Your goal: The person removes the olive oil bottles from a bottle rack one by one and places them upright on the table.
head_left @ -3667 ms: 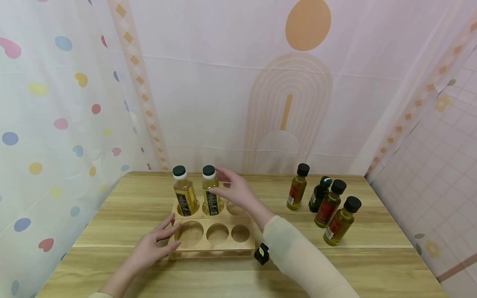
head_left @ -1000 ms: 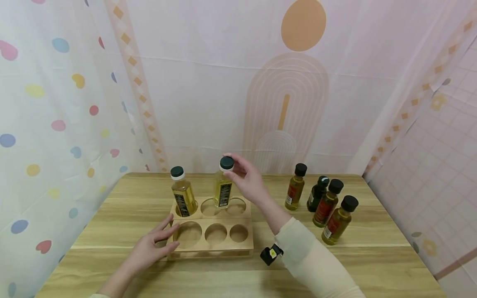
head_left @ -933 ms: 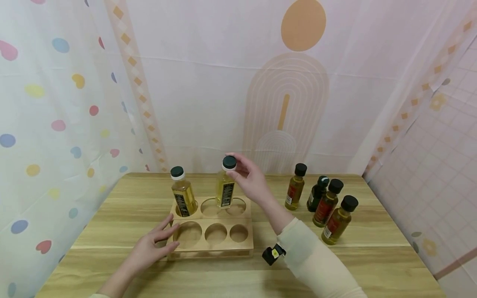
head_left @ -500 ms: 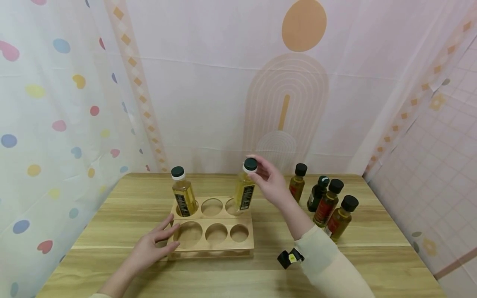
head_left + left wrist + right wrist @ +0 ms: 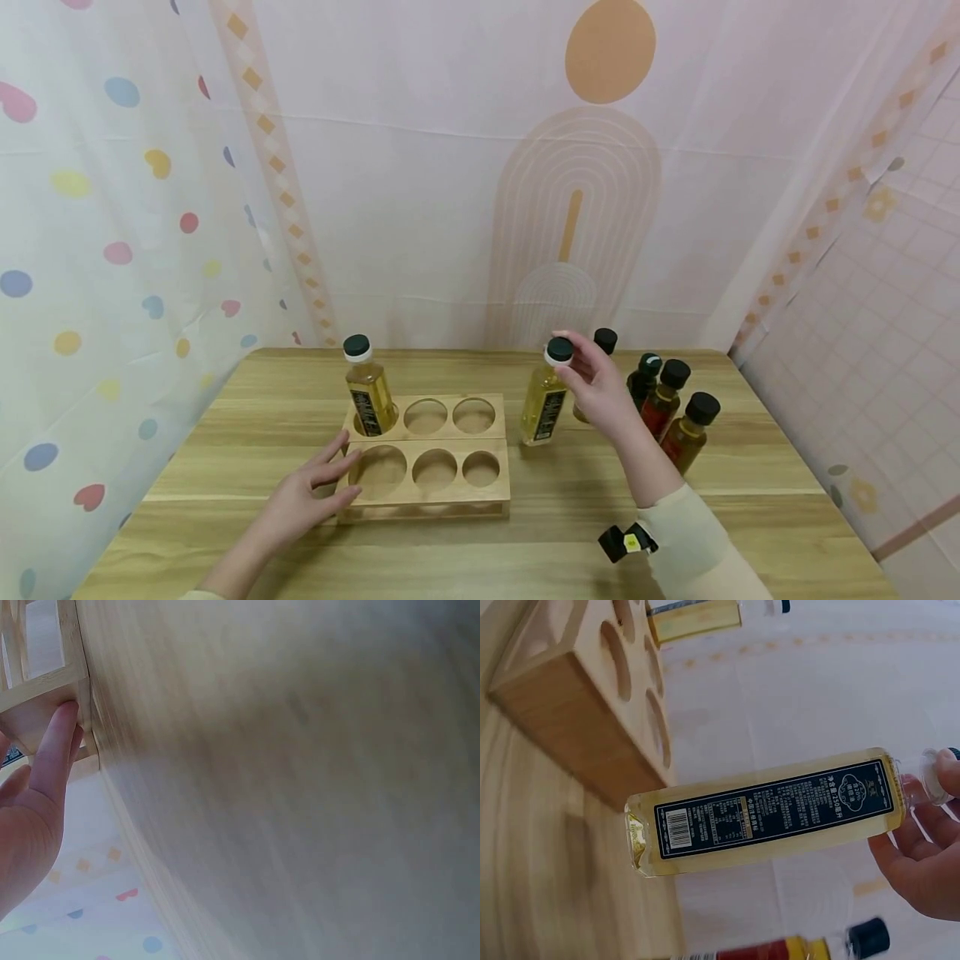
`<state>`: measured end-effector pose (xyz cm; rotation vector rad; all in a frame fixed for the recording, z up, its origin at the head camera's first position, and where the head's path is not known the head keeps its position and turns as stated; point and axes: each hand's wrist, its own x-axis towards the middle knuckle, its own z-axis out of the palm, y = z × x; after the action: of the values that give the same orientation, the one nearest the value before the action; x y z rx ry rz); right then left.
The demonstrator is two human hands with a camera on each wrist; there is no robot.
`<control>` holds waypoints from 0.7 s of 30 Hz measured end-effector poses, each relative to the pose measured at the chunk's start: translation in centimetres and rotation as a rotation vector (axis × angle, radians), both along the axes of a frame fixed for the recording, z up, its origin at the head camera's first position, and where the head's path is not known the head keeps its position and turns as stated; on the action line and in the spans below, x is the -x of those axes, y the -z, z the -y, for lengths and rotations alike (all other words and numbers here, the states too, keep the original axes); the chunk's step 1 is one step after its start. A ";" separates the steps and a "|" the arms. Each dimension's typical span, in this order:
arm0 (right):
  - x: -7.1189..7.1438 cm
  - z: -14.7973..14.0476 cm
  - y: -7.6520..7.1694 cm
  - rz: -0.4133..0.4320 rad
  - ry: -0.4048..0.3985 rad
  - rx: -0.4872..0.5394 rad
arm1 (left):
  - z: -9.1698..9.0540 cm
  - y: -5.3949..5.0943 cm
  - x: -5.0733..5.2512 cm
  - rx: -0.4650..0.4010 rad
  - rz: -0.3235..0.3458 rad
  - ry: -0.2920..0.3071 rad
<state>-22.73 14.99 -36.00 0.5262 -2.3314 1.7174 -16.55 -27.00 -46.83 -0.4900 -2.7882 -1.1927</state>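
With fingers and thumb, my right hand (image 5: pixel 602 392) grips the neck of a clear bottle of pale yellow oil (image 5: pixel 542 408), with a green cap and black label. In the right wrist view this oil bottle (image 5: pixel 780 810) hangs above the wood, apart from the rack's end. My left hand (image 5: pixel 303 492) touches the left end of the wooden bottle rack (image 5: pixel 427 503), its fingers (image 5: pixel 56 742) fairly straight against the side. A matching green-capped bottle (image 5: pixel 371 396) stands in the rack's back-left hole. The rack's other holes hold nothing.
Right of my right hand stand several darker bottles: a green one (image 5: pixel 643 379), two red-labelled ones (image 5: pixel 660 408) (image 5: pixel 684 442), and one with a black cap (image 5: pixel 604 340) partly behind my hand. A patterned curtain (image 5: pixel 420 208) hangs behind the wooden table (image 5: pixel 420 558).
My right hand has lifted the second oil bottle from the rack's back-middle hole and carried it right, past the rack, and somewhat lower. My left hand has stayed at the rack's left end.
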 end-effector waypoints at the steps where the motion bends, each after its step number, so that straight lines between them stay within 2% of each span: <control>1: -0.2 -0.3 0.2 0.009 0.009 -0.010 | 0.0 0.0 0.0 0.000 -0.001 0.001; 11: -0.9 -3.2 1.7 0.018 0.076 -0.043 | 0.0 0.0 0.0 -0.005 -0.009 0.000; 21: -1.3 -5.2 2.3 0.087 0.156 -0.072 | 0.0 -0.1 0.0 -0.014 0.000 -0.004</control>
<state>-21.42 20.24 -38.32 0.2781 -2.4303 1.6216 -16.50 -26.95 -46.73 -0.4831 -2.7777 -1.2105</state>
